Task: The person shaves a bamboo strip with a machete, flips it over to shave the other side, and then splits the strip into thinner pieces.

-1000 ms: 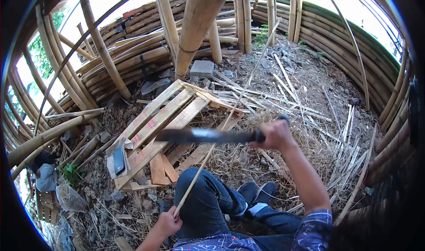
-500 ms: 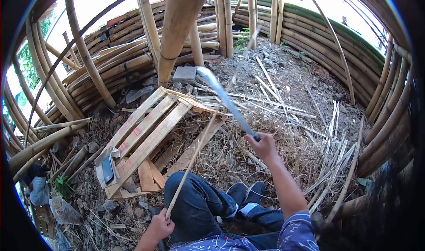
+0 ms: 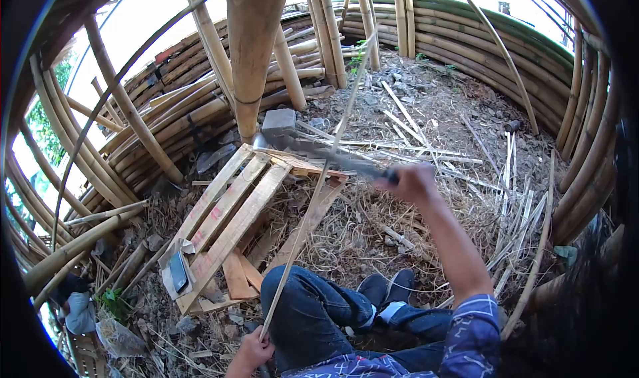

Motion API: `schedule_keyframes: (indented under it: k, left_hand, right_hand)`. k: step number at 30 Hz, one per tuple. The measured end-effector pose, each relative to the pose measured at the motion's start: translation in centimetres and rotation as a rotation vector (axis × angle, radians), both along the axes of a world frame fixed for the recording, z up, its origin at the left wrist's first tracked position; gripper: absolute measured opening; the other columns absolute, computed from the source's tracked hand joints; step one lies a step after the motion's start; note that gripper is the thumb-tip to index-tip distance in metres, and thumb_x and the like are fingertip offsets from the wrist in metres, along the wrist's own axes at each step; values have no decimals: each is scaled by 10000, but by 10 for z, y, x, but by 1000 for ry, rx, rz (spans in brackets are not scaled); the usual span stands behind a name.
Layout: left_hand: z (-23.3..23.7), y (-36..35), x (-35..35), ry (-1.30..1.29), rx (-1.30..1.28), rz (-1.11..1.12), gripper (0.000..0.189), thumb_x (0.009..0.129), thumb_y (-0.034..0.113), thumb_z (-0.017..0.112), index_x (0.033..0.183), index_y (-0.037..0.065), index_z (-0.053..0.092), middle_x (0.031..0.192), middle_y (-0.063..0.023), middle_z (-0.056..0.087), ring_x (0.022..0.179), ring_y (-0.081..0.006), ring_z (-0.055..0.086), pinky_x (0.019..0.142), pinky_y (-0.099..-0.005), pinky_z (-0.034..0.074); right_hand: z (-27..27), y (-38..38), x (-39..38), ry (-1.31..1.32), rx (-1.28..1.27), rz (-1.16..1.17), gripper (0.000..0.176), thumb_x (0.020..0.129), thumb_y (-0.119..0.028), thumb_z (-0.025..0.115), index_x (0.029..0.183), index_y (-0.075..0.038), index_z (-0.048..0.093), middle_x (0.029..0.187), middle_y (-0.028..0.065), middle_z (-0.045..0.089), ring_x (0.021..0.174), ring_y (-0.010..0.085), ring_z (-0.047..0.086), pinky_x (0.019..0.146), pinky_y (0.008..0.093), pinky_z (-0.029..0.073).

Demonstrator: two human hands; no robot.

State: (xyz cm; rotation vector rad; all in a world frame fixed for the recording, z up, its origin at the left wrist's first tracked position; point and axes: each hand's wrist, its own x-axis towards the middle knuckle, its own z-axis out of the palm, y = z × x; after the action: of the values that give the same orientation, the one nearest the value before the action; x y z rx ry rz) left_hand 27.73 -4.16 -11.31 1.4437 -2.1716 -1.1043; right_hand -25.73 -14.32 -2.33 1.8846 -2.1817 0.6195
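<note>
My left hand point(image 3: 254, 350) is closed round the lower end of a long, thin bamboo strip point(image 3: 293, 255) beside my bent knee. The strip slants up and away past the wooden pallet, its far end reaching toward the back posts. In my right hand point(image 3: 411, 181) is the dark handle of a machete point(image 3: 356, 166), gripped tightly. Its blade points left and overlaps the strip in this view, with the blade's outer part blurred by motion.
A slatted wooden pallet point(image 3: 246, 208) leans at centre left, carrying a phone point(image 3: 178, 272). Behind it are a grey block point(image 3: 279, 121) and a thick bamboo post point(image 3: 249, 58). Shavings point(image 3: 346, 228) and split strips litter the ground. Stacked bamboo poles point(image 3: 492, 61) line the back.
The machete has swung from pointing steeply up to lying nearly level across the strip. My right hand has shifted up and right. The left hand keeps its hold, and the whole view has shifted slightly.
</note>
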Motion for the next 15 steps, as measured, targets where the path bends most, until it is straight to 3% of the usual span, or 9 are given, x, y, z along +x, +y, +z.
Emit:
schedule_keyframes:
  k: [1,2,5,7,8,9,11,15]
  left_hand:
    - [-1,2,0,9,8,0,186,715,69,645,777,46,471,558,-104,491,484,-276,531,507,-360,453]
    - [3,2,-3,14,8,-1,186,715,69,645,777,46,471,558,-104,491,484,-276,531,507,-360,453]
    - [21,-5,-8,-66,35,-2,179,719,72,645,785,46,481,559,-106,496,487,-281,542,512,-358,460]
    - [24,-5,-11,-86,44,-33,199,725,112,624,866,42,502,631,-71,476,518,-197,479,517,-361,423]
    - [25,-5,-13,-81,56,-26,198,756,162,627,869,27,536,641,-122,520,545,-295,533,548,-407,451]
    - [17,-1,-11,-78,59,-25,198,756,162,627,869,27,536,641,-122,520,545,-295,533,548,-407,451]
    - [-5,5,-5,23,-59,-126,248,786,66,553,1029,27,524,676,-205,526,592,-373,539,559,-451,432]
    - [3,15,-19,98,-75,-57,244,750,34,548,991,19,513,642,-172,472,560,-357,506,539,-424,423]
  right_hand:
    - [17,-4,-14,-138,135,-285,556,869,-689,511,728,-176,671,546,-44,568,440,62,475,423,250,394]
    - [30,-6,-26,-394,220,-430,598,860,-718,484,738,-156,648,539,-45,550,451,73,486,431,239,406]
    - [6,7,-34,-345,110,-367,646,884,-698,453,708,-95,604,525,-16,506,396,76,419,361,228,355]
    - [-3,19,-14,-557,153,-321,602,903,-642,490,695,-87,595,497,-17,463,375,77,359,331,241,306]
    - [-19,23,-7,-644,95,-259,540,910,-579,546,711,-85,635,503,-5,510,387,100,413,350,271,350]
    - [-28,30,6,-654,76,-218,514,898,-560,578,728,-82,659,520,20,551,409,129,472,385,298,391]
    - [-41,41,39,-670,32,-112,482,868,-546,625,767,-80,698,561,73,617,468,188,578,463,343,462]
    - [-48,63,105,-607,16,86,515,818,-597,648,791,-86,704,595,119,636,541,263,650,544,400,508]
